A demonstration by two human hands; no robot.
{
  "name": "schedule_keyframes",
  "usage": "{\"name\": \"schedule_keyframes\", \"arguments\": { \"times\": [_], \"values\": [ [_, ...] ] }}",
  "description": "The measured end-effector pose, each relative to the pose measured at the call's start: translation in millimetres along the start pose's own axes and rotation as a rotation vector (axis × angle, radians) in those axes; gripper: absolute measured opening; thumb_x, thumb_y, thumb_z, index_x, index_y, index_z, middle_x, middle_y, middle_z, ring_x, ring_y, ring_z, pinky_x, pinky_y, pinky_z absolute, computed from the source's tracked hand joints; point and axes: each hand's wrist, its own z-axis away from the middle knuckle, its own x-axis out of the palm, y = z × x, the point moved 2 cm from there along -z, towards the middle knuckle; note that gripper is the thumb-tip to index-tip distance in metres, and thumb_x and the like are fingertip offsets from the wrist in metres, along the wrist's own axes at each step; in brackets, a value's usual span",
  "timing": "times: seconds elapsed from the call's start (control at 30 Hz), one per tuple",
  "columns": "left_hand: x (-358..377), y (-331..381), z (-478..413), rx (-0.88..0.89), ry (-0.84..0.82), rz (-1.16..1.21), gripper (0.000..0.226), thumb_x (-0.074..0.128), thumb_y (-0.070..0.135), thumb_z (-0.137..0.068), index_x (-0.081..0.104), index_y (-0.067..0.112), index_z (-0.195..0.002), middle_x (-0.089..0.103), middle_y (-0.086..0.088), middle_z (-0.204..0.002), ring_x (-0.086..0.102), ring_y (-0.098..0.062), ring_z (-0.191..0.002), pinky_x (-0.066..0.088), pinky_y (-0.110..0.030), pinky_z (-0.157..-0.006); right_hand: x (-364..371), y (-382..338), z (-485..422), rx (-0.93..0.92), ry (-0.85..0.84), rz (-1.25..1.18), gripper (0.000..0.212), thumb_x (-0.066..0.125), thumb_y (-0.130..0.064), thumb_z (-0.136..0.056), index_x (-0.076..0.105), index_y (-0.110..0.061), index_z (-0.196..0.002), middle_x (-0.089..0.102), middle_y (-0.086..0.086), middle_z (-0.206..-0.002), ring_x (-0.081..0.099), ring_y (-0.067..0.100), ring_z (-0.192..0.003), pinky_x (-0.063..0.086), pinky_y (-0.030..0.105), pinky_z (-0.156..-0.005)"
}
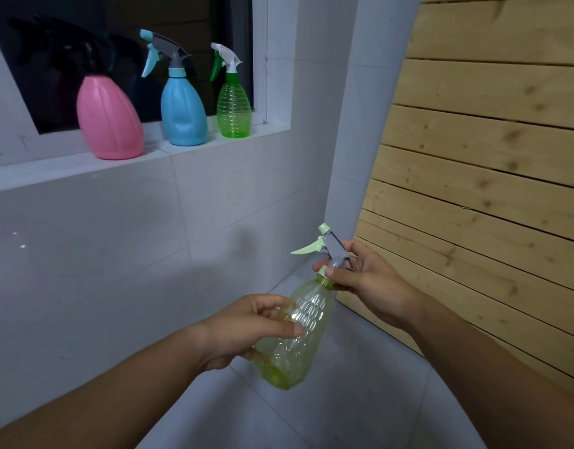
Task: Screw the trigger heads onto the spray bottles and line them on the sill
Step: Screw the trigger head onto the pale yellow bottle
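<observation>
Head view: left hand (243, 328) grips yellow bottle (298, 351); right hand (370, 280), at 2 o'clock from it, pinches trigger head (336, 251). Bottle tilted; crooked seating could cross-thread and jam.

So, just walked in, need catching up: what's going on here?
The left hand grips a translucent yellow-green spray bottle; the right hand holds its pale green and grey trigger head at the neck. On the white sill stand an opaque pink bottle, an opaque blue bottle and a ribbed clear green bottle, heads on.
</observation>
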Motion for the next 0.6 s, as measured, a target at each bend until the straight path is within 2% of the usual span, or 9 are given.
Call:
{"name": "schedule_keyframes", "arguments": {
  "times": [0.1, 0.2, 0.27, 0.37, 0.43, 0.53, 0.6],
  "values": [
    [0.7, -0.6, 1.0, 0.013, 0.000, -0.013, 0.043, 0.086, 0.022, -0.076, 0.074, 0.024, -0.117, 0.077, 0.003, -0.099, 0.073, -0.017, -0.096, 0.053, -0.033, -0.072, 0.2, 0.6, 0.1, 0.002, -0.003, 0.082, 0.035, 0.066, -0.003, -0.090, 0.055, -0.006, -0.122, 0.071, 0.021, -0.114, 0.071, 0.016, -0.092, 0.056, 0.026, -0.078],
    [2.7, -0.4, 1.5, 0.013, 0.009, -0.024, 0.046, 0.086, 0.024, -0.075, 0.074, 0.024, -0.119, 0.078, 0.005, -0.099, 0.074, -0.016, -0.096, 0.054, -0.034, -0.073, 0.4, 4.3, -1.8, 0.006, 0.030, 0.155, 0.035, 0.069, -0.013, -0.088, 0.057, -0.010, -0.120, 0.068, 0.023, -0.117, 0.070, 0.031, -0.103, 0.058, 0.041, -0.089],
    [3.2, 0.7, 2.1, 0.014, 0.014, -0.030, 0.042, 0.086, 0.022, -0.077, 0.074, 0.024, -0.118, 0.078, 0.004, -0.099, 0.075, -0.017, -0.096, 0.054, -0.036, -0.075, 1.8, 6.1, -1.9, -0.002, 0.057, 0.199, 0.035, 0.072, -0.020, -0.086, 0.058, -0.013, -0.118, 0.067, 0.023, -0.116, 0.067, 0.036, -0.105, 0.057, 0.048, -0.091],
    [4.1, 1.6, 2.2, 0.027, 0.012, -0.045, 0.045, 0.087, 0.026, -0.074, 0.074, 0.024, -0.117, 0.078, 0.000, -0.101, 0.076, -0.021, -0.097, 0.055, -0.036, -0.072, 5.5, 5.7, -1.6, -0.025, 0.110, 0.259, 0.030, 0.074, -0.030, -0.084, 0.061, -0.023, -0.110, 0.068, 0.020, -0.110, 0.069, 0.025, -0.091, 0.059, 0.041, -0.082],
    [4.5, 2.0, 1.7, 0.034, 0.024, -0.054, 0.055, 0.088, 0.030, -0.069, 0.072, 0.024, -0.121, 0.078, -0.003, -0.106, 0.076, -0.026, -0.104, 0.055, -0.035, -0.071, 6.2, 4.5, -1.7, -0.028, 0.119, 0.265, 0.027, 0.071, -0.033, -0.086, 0.061, -0.026, -0.110, 0.068, 0.016, -0.108, 0.069, 0.019, -0.092, 0.059, 0.038, -0.080],
    [3.2, 2.2, 0.0, 0.040, 0.047, -0.058, 0.069, 0.089, 0.037, -0.063, 0.068, 0.025, -0.127, 0.078, -0.002, -0.111, 0.074, -0.025, -0.108, 0.056, -0.038, -0.072, 2.1, 5.0, -2.9, 0.007, 0.057, 0.163, 0.032, 0.067, -0.022, -0.090, 0.059, -0.022, -0.121, 0.069, 0.010, -0.115, 0.068, 0.026, -0.106, 0.058, 0.044, -0.089],
    [2.9, 2.1, 0.3, 0.040, 0.047, -0.058, 0.071, 0.089, 0.037, -0.062, 0.068, 0.025, -0.128, 0.078, -0.001, -0.109, 0.075, -0.024, -0.107, 0.056, -0.039, -0.074, -0.1, 5.1, -2.5, -0.002, 0.016, 0.109, 0.037, 0.066, -0.010, -0.090, 0.058, -0.017, -0.125, 0.070, 0.011, -0.116, 0.068, 0.023, -0.103, 0.057, 0.041, -0.089]
  ]
}}
